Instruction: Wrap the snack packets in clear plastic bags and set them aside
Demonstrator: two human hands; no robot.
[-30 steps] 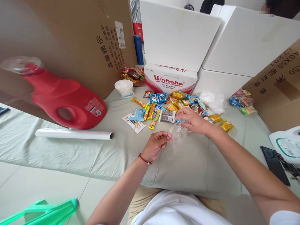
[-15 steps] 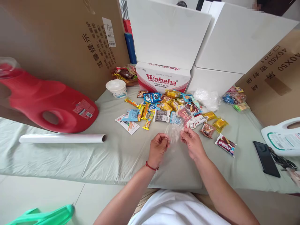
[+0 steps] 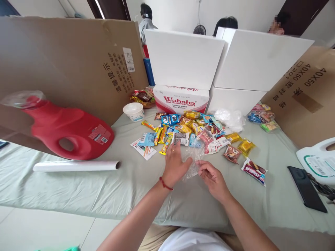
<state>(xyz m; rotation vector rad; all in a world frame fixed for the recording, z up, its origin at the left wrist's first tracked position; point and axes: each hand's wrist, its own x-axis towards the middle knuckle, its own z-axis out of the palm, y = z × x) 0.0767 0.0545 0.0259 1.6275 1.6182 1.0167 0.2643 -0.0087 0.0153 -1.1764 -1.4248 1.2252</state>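
Right hand [image 3: 212, 179]: fingers pinched on edge of clear plastic bag [image 3: 192, 168], over cloth-covered desk [image 3: 138, 191]. Left hand [image 3: 175, 162]: fingers loosely spread, nearest grey packet [image 3: 185, 138]; contact I can't tell. I judge bag handling is step in hand; next move calls for gentle pinch, thin film probably slippery. Beyond bag, I see snack packets [image 3: 170, 120] heaped before Wahaha box [image 3: 180, 101]. Behind: white panel [image 3: 184, 57]. Farthest: fan [image 3: 199, 30], person in grey [image 3: 146, 26].

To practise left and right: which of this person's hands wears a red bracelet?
The left hand: a red bracelet circles its wrist. The right hand, at the clear plastic, has a bare wrist.
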